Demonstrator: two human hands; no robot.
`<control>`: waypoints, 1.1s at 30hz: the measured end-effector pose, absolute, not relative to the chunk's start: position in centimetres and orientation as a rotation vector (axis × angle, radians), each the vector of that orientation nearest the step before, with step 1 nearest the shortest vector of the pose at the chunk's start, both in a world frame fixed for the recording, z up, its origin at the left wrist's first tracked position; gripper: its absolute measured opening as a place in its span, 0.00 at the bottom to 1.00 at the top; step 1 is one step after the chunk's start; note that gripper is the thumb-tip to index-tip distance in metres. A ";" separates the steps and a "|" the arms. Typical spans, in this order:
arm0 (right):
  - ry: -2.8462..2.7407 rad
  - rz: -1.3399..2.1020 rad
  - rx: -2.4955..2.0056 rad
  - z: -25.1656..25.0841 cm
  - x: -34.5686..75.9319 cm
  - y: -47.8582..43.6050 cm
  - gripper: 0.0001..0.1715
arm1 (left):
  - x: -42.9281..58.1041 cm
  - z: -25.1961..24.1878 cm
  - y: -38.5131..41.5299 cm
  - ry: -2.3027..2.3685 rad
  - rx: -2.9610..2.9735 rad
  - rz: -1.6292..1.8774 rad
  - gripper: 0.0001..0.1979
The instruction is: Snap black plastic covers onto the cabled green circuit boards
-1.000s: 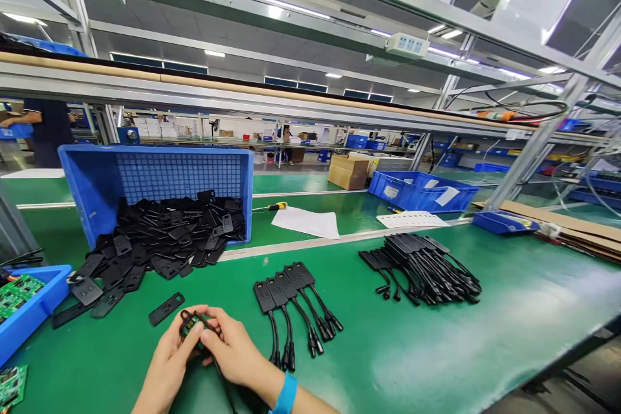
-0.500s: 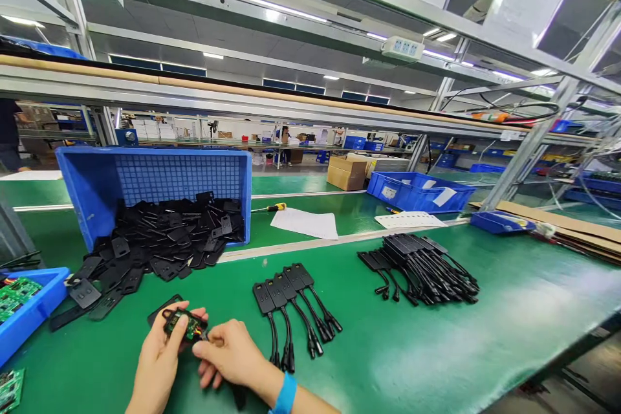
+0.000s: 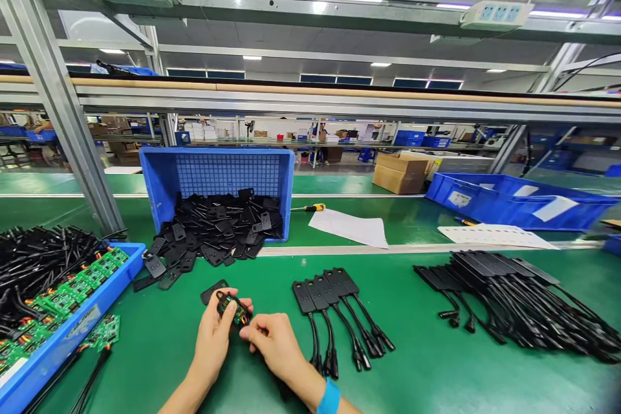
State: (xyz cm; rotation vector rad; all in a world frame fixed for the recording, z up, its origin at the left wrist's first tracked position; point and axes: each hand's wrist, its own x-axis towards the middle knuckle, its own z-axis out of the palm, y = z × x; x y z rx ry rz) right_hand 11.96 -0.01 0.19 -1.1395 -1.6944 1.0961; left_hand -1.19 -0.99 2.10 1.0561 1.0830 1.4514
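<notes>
My left hand (image 3: 214, 331) grips a small black plastic case with a green circuit board (image 3: 239, 315) in it, the thumb lying over the board. At the case's lower right end, by the coloured wires, the fingers of my right hand (image 3: 278, 347) are pinched on the black cable; much of it is hidden under the hand and wrist. Just behind my left hand, a flat black cover (image 3: 212, 290) lies on the green tabletop. Right of my hands is a row of several closed black cases with cables (image 3: 317, 295).
A tipped blue crate (image 3: 290, 197) spills black covers (image 3: 220, 226). At left, a blue bin (image 3: 104, 294) holds wired green boards. A larger group of finished-looking cabled cases (image 3: 504, 284) lies at right. Behind are paper (image 3: 350, 228), a yellow-handled screwdriver (image 3: 316, 207) and a blue crate (image 3: 509, 200).
The camera view has turned left, so everything appears shifted right and more of the left bin shows. Both hands keep their hold on the case and cable.
</notes>
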 end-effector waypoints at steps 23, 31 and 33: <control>-1.585 1.234 -1.248 0.9 11.8 0.3 0.13 | -1.8 3.2 -1.3 1.180 1.052 1.345 0.36; -1.899 0.619 -1.126 1.2 12.5 -0.3 0.10 | -2.3 1.5 -0.3 1.154 1.089 1.066 0.29; -2.030 0.354 -1.055 1.4 13.2 0.0 0.08 | -2.0 0.9 -0.3 1.145 1.199 0.959 0.25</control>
